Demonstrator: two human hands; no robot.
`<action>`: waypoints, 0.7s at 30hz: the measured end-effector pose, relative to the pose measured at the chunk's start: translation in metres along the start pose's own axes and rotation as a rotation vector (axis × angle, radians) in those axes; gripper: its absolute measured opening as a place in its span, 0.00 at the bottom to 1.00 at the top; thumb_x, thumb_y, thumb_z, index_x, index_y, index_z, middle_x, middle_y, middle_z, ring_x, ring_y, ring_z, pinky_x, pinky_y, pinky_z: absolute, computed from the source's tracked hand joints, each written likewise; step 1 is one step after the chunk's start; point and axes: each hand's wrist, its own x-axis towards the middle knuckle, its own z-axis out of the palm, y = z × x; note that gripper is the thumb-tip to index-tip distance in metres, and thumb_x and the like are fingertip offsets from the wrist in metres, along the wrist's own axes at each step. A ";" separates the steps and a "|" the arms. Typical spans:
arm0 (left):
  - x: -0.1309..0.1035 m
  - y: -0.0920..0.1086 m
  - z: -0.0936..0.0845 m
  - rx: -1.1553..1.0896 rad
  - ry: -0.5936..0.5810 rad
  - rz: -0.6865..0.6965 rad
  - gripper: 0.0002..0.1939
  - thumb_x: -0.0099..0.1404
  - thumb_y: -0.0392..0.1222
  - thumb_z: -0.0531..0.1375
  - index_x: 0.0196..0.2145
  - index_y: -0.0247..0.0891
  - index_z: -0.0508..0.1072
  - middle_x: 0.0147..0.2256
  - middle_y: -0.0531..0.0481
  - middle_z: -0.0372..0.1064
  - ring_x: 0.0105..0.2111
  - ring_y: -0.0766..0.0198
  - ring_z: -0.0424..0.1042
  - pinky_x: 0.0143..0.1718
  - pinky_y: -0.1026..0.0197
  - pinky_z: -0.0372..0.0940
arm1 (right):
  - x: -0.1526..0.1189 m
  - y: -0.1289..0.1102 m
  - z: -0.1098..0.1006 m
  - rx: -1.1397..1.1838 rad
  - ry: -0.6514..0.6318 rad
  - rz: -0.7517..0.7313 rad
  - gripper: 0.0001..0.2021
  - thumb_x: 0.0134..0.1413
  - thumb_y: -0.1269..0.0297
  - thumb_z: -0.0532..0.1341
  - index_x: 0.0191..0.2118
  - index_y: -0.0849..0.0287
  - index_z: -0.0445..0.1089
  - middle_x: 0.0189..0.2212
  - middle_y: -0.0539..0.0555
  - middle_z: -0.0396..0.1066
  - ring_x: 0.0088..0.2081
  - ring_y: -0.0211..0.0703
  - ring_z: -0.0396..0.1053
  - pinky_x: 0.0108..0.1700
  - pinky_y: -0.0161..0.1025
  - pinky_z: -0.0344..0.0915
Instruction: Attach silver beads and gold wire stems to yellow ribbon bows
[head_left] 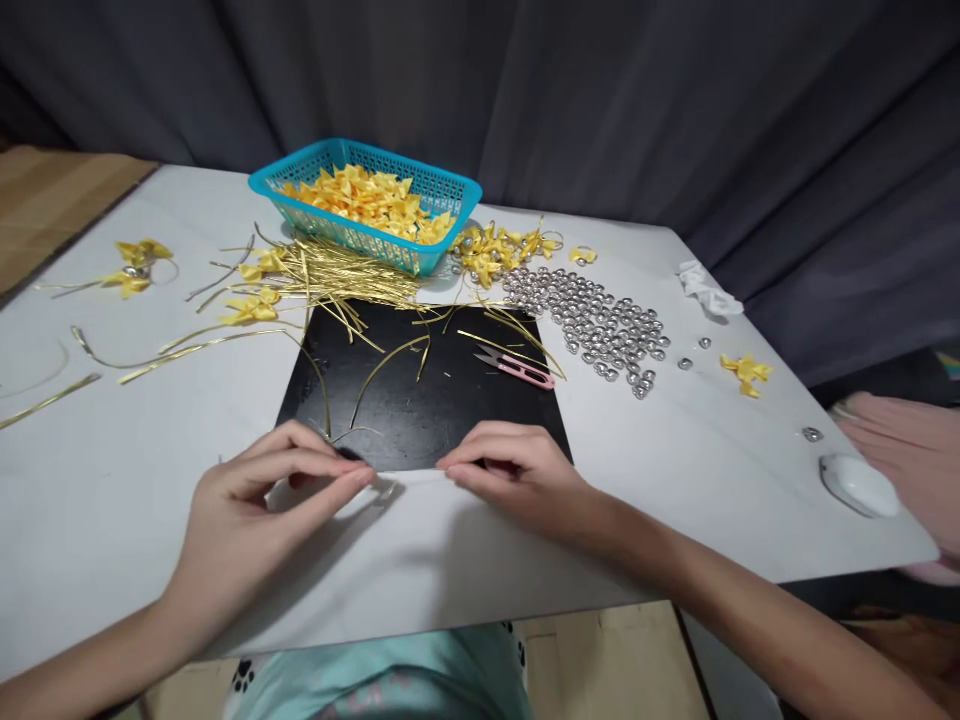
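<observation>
My left hand (281, 500) is closed in a pinch, thumb against fingertips, just above the near edge of the black mat (390, 390). My right hand (517, 470) pinches likewise, a short way to the right. Between the two sets of fingertips runs a thin pale strand (412, 474), which seems to be wire; its exact kind is too fine to make out. A thin loose end curves up beside my left fingers. Pink-handled thread snips (525, 374) lie on the mat beyond my right hand, with cut gold strips (386, 365) around them.
A blue basket (262, 185) full of yellow ribbon bows stands at the back, gold twist strips (337, 270) before it. Silver heart-shaped beads (600, 325) spread to the right. Yellow bows (746, 372), crumpled tissue (709, 290) and a white mouse-like object (859, 485) lie farther right.
</observation>
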 end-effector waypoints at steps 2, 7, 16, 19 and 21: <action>0.004 -0.004 -0.003 0.044 -0.037 0.000 0.04 0.58 0.42 0.66 0.26 0.43 0.79 0.25 0.55 0.72 0.24 0.67 0.70 0.22 0.66 0.65 | 0.004 0.005 -0.005 -0.035 0.020 0.021 0.06 0.56 0.70 0.61 0.33 0.62 0.77 0.28 0.52 0.73 0.22 0.29 0.58 0.25 0.31 0.55; 0.012 -0.017 -0.006 0.155 -0.103 0.063 0.06 0.59 0.46 0.64 0.27 0.46 0.79 0.26 0.53 0.73 0.27 0.63 0.71 0.26 0.63 0.65 | 0.014 0.023 -0.011 0.023 0.048 0.003 0.05 0.53 0.70 0.63 0.31 0.65 0.77 0.26 0.53 0.72 0.20 0.28 0.54 0.21 0.31 0.50; 0.013 -0.039 -0.014 0.389 -0.212 0.254 0.05 0.62 0.45 0.61 0.33 0.47 0.77 0.32 0.51 0.74 0.33 0.58 0.70 0.32 0.60 0.62 | 0.020 0.039 -0.017 -0.062 0.020 -0.091 0.05 0.56 0.71 0.61 0.31 0.64 0.74 0.28 0.52 0.69 0.22 0.28 0.55 0.22 0.29 0.51; 0.013 -0.040 -0.015 0.401 -0.240 0.241 0.07 0.63 0.46 0.59 0.33 0.47 0.77 0.32 0.51 0.74 0.34 0.57 0.71 0.35 0.58 0.62 | 0.018 0.040 -0.017 -0.078 0.016 -0.102 0.06 0.56 0.71 0.60 0.30 0.64 0.72 0.28 0.52 0.68 0.23 0.29 0.57 0.23 0.29 0.52; 0.013 -0.041 -0.014 0.397 -0.248 0.227 0.07 0.63 0.46 0.59 0.32 0.46 0.77 0.32 0.50 0.74 0.34 0.56 0.70 0.35 0.57 0.62 | 0.018 0.040 -0.017 -0.094 0.010 -0.086 0.05 0.57 0.71 0.60 0.31 0.64 0.72 0.28 0.52 0.68 0.24 0.29 0.57 0.24 0.29 0.53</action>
